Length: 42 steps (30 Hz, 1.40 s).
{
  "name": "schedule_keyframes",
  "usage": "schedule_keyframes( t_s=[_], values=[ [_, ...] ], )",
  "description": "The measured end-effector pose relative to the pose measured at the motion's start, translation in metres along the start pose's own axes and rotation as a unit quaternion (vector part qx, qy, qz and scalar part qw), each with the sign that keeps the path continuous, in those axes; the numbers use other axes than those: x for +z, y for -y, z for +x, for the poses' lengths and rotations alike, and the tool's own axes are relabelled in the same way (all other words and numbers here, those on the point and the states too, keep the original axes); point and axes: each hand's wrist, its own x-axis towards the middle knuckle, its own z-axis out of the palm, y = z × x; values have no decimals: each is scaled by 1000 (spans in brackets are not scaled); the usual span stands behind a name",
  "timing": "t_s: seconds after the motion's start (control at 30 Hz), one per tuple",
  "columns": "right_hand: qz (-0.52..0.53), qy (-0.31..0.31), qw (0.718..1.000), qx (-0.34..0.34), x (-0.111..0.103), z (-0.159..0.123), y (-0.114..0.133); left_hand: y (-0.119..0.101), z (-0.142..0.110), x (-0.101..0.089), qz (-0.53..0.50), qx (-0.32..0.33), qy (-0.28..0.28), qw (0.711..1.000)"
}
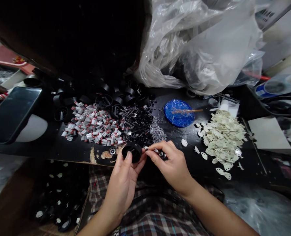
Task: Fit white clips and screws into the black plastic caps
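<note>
My left hand [126,177] grips a black round plastic cup [133,153], its open side facing up toward me. My right hand [172,164] is beside it, thumb and forefinger pinched at the cup's right edge on a small pale piece [145,149] too small to name. Under its fingers rests a short black tool with a metal end [161,154]; its far part is hidden in the palm. Just beyond the hands lie a heap of small black parts [142,127], thin grey pins [157,131] and springs [128,118]. A ring-shaped metal part [112,151] lies left of the cup.
Grey cylinders with red ends [93,127] are heaped at left, more black cups [103,101] behind. A blue dish [179,114] holds a stick in grease-like stuff. Flat cream plates [224,137] pile at right. A phone [12,113] leans at far left; plastic bags [202,42] stand behind.
</note>
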Motion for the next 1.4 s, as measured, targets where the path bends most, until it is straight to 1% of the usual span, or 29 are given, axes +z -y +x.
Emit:
schedule_keyframes(
  t_s=[0.13, 0.27, 0.33, 0.43, 0.53, 0.6, 0.7, 0.73, 0.77, 0.8, 0.87, 0.9, 0.93, 0.97, 1.0, 1.07, 1.13, 1.2, 1.3, 1.4],
  values=[
    [-35, -9, 998, -54, 0, -1, 1, 4, -3, -4, 5, 17, -6, 1000],
    [-53, -10, 994, -94, -4, -1, 5, 4, -4, -9, 7, 9, -3, 1000],
    [-24, -10, 995, -94, -7, -1, 8, 3, -4, -11, 9, 1, 11, 1000],
    [36, -14, 996, -77, -10, -1, 14, 4, -6, -12, 22, -16, 34, 999],
    [44, -13, 996, -81, -8, -1, 19, 6, -9, -13, 48, -38, 55, 997],
    [42, -11, 995, -86, -7, -2, 20, 7, -10, -13, 55, -45, 59, 996],
    [66, 27, 993, -91, -11, -1, 21, 3, -9, -16, 52, -50, 61, 996],
    [84, 50, 992, -76, -13, 0, 22, 1, -7, -17, 54, -55, 69, 995],
    [110, 77, 990, -47, -16, 1, 23, -1, -6, -19, 61, -63, 85, 993],
    [141, 109, 984, -4, -20, 2, 24, -3, -4, -21, 71, -70, 107, 989],
    [200, 170, 961, 92, -25, 4, 25, -6, -1, -25, 99, -82, 153, 980],
    [215, 188, 951, 122, -26, 4, 26, -7, 0, -27, 113, -85, 169, 976],
    [214, 191, 949, 134, -27, 4, 26, -7, 1, -28, 124, -86, 175, 973],
    [196, 179, 956, 124, -27, 3, 26, -7, 2, -29, 131, -84, 172, 973],
    [165, 156, 969, 95, -27, 2, 26, -7, 3, -30, 133, -83, 162, 974],
    [86, 107, 991, 8, -25, -2, 25, -7, 3, -29, 132, -78, 136, 979],
    [17, 82, 994, -76, -23, -4, 24, -6, 3, -29, 131, -70, 116, 982],
    [-27, 83, 989, -123, -22, -4, 23, -7, 4, -28, 143, -57, 105, 982],
    [-55, 95, 984, -141, -23, -2, 23, -7, 6, -28, 171, -37, 94, 980],
    [-52, 119, 984, -121, -27, 1, 23, -8, 7, -29, 175, -45, 83, 980]
  ],
)
